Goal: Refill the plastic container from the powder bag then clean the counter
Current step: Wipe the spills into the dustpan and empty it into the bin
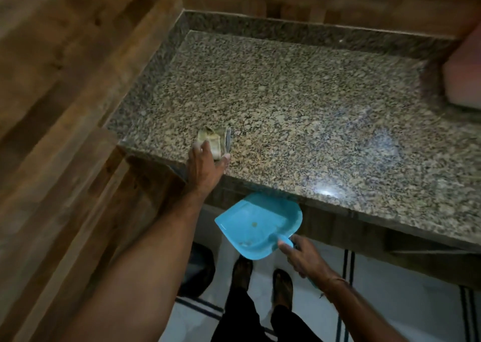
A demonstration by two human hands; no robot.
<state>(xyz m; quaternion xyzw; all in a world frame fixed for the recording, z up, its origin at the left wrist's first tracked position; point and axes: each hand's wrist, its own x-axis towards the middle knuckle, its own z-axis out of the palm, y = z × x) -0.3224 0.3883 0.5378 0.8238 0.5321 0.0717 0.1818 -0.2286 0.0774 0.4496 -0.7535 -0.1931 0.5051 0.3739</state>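
Note:
A speckled granite counter (299, 102) fills the middle of the head view. Near its front left corner my left hand (204, 163) holds a small crumpled cloth or wad (212, 140) against the stone, fingers and thumb curled round it. Below the counter's front edge my right hand (304, 257) grips the handle of a blue plastic dustpan (257, 224), whose mouth is tucked under the edge. A few crumbs of powder lie in the pan. No plastic container or powder bag is visible.
Wooden panels (65, 107) wall the left side and the back. A pinkish object (463, 78) stands at the counter's right end, blurred. A dark round bin (197, 268) sits on the white tiled floor by my feet (260, 276).

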